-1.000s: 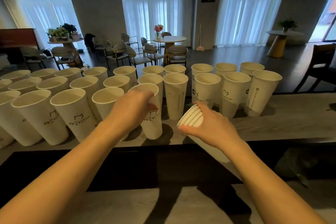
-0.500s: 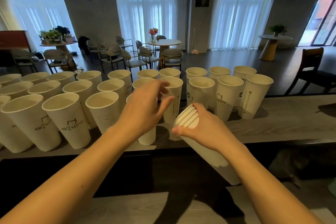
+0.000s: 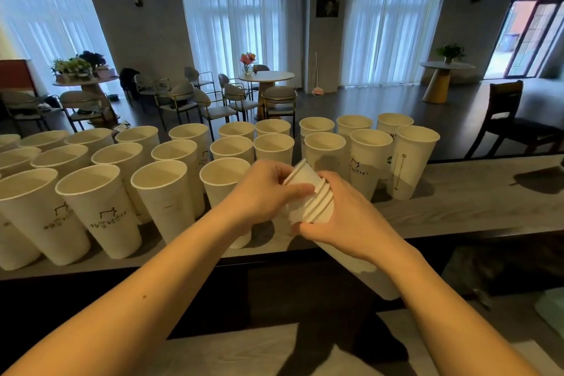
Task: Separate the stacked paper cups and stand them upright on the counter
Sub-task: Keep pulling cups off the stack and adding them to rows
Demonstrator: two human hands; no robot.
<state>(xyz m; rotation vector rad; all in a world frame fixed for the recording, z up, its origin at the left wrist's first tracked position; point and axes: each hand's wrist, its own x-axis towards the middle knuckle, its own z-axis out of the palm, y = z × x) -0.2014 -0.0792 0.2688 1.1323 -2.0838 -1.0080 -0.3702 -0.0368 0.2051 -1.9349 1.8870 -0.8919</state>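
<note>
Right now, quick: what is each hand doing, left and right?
Left hand: closed, pinching the top cup of the stack.
Right hand: closed around the stack of paper cups.

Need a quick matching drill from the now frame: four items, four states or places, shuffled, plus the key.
Column 1
1. left hand
2. right hand
3. stack of cups
4. flower vase

Column 2
A. held tilted over the counter edge, rims pointing up and left
B. on the round table in the room behind
C. wrapped round the stack's body, below the rims
D. fingers pinching the topmost cup at its rim

Pairs: 1-D, 2-C, 3-A, 4-B
</note>
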